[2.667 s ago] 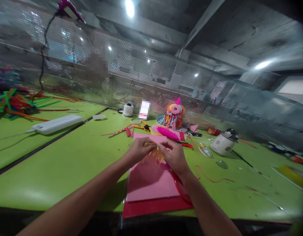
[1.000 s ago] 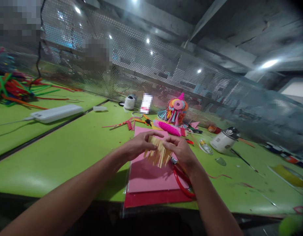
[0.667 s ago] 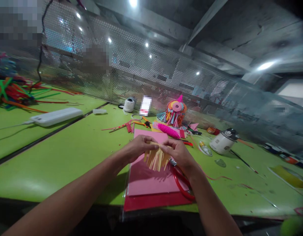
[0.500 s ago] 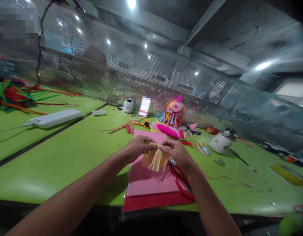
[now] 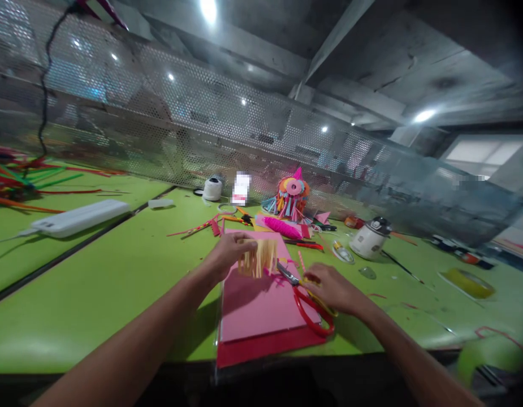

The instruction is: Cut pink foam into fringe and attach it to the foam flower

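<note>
I see the green table (image 5: 117, 282) filling the near half of the view, with a perforated metal screen (image 5: 159, 130) running along its far edge. Near the middle a pink sheet (image 5: 256, 305) lies on a red sheet (image 5: 265, 350) that shows at the near edge. A white power strip (image 5: 74, 217) lies far left, well apart from them.

My left hand (image 5: 227, 251) is raised over the far end of the pink sheet. Its grip is pinched closed on the top edge of a yellow fringed paper (image 5: 258, 257), and the cut strips hang down. My right hand (image 5: 335, 288) is low on the right, fingers curled onto the handles of the red scissors (image 5: 286, 273), which lie across the right edge of the pink sheet with the blades pointing toward the fringe. I cannot tell whether that grip has closed round the handles.

Farther off stand a colourful paper ornament (image 5: 290, 198) and, to its right, a small white pot (image 5: 368, 240).
</note>
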`<act>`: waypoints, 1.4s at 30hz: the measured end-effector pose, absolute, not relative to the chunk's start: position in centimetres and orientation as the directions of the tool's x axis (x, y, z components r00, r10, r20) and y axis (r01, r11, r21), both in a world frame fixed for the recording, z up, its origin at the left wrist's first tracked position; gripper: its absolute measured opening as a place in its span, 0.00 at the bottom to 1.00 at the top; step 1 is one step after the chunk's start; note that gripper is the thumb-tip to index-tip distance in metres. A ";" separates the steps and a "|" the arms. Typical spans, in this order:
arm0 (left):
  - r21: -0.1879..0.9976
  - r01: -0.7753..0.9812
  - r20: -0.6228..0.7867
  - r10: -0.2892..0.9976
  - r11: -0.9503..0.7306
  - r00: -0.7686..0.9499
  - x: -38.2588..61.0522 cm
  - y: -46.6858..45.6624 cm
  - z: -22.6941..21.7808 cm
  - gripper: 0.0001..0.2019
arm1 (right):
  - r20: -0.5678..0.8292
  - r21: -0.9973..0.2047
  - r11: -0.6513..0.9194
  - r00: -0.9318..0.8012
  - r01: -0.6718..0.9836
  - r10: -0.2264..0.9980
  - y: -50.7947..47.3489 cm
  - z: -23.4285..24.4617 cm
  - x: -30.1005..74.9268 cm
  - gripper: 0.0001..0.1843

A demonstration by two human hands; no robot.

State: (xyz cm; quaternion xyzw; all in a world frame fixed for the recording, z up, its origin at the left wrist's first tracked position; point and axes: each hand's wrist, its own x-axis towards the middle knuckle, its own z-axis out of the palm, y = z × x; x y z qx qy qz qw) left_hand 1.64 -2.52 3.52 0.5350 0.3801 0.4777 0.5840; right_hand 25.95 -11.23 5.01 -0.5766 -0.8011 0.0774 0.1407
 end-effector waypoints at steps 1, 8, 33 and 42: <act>0.988 -0.139 0.095 0.967 -0.063 0.237 1.6 -2.5 3.6 0.09 | 0.091 -0.214 0.324 -0.312 0.922 0.946 -12.1 4.5 26.7 0.15; 0.982 -0.159 0.138 0.964 -0.103 0.228 1.8 -2.9 4.0 0.08 | 0.001 -0.186 0.264 -0.269 0.946 0.963 -14.2 3.1 28.8 0.19; 0.927 -0.374 0.041 0.980 0.037 0.197 2.0 -3.7 4.5 0.11 | -0.085 -0.888 0.040 -0.251 0.457 0.964 -19.1 7.7 24.7 0.28; 0.925 -0.380 0.057 0.977 0.026 0.207 1.9 -3.6 4.1 0.08 | -0.209 -0.937 -0.137 -0.203 0.320 0.957 -16.3 1.6 23.2 0.32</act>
